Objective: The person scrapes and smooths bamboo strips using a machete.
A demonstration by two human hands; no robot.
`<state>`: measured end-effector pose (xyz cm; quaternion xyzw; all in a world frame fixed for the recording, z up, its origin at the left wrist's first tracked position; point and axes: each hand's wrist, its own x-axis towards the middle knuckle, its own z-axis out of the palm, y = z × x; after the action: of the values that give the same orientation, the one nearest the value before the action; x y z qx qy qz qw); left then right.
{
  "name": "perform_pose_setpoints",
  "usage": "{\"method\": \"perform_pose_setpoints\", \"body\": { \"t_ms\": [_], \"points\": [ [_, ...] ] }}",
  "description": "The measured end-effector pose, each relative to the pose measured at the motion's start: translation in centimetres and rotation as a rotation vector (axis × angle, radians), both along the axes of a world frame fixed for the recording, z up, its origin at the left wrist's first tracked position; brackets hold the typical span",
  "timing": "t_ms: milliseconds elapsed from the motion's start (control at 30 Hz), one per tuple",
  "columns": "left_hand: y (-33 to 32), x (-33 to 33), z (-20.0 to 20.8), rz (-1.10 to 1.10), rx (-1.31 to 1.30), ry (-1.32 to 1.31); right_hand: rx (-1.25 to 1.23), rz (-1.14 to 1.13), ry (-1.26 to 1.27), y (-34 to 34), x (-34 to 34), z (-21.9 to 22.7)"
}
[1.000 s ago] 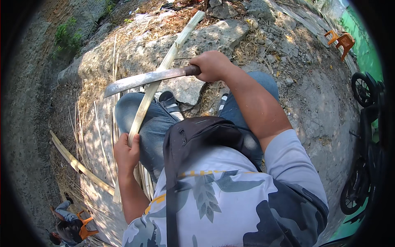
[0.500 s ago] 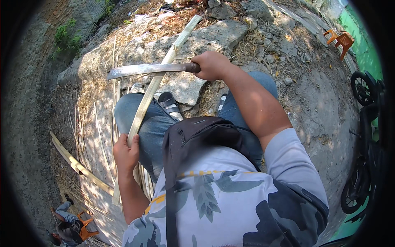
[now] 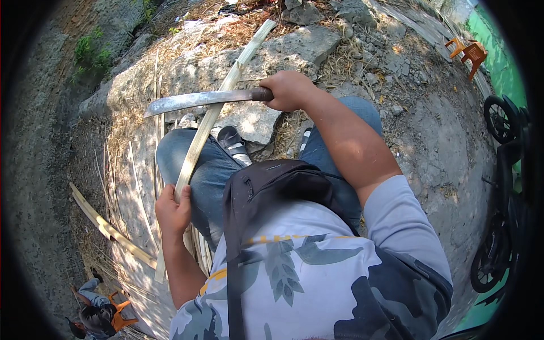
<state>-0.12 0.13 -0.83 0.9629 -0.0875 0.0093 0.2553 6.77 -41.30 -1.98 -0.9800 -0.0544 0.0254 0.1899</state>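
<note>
A long pale bamboo strip (image 3: pixel 199 139) slants from beside my left hip, past my left knee, up over the stone slab. My left hand (image 3: pixel 173 208) is closed round its lower part, thumb on top. In my right hand (image 3: pixel 289 90) is the dark handle of a machete (image 3: pixel 192 100). Its curved blade points left and lies across the upper half of the strip, touching it or just above; I cannot tell which. A small raised node shows on the strip beyond the blade.
A broken stone slab (image 3: pixel 294 51) lies ahead of my feet. On the left are thin split strips (image 3: pixel 137 187) and thicker bamboo pieces (image 3: pixel 113 229). A person (image 3: pixel 96 314) sits at lower left on an orange chair. Another orange chair (image 3: pixel 470 54) and a motorbike (image 3: pixel 501 198) stand at right.
The machete and my right hand have shifted very slightly to the left. My left hand and the bamboo strip have hardly moved.
</note>
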Motion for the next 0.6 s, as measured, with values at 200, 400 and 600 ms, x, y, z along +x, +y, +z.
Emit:
{"method": "perform_pose_setpoints", "body": {
  "t_ms": [200,400,600],
  "points": [
    [-0.02,-0.03,-0.1,0.01,-0.012,0.001,-0.002,0.002,0.013,0.07,-0.18,0.4],
    [-0.03,-0.01,-0.09,-0.003,-0.003,-0.018,-0.015,0.0,0.014,0.32,-0.33,0.61],
    [0.04,-0.01,-0.15,-0.017,-0.009,-0.039,-0.029,0.077,-0.085,0.21,-0.22,0.05]
  ]
}}
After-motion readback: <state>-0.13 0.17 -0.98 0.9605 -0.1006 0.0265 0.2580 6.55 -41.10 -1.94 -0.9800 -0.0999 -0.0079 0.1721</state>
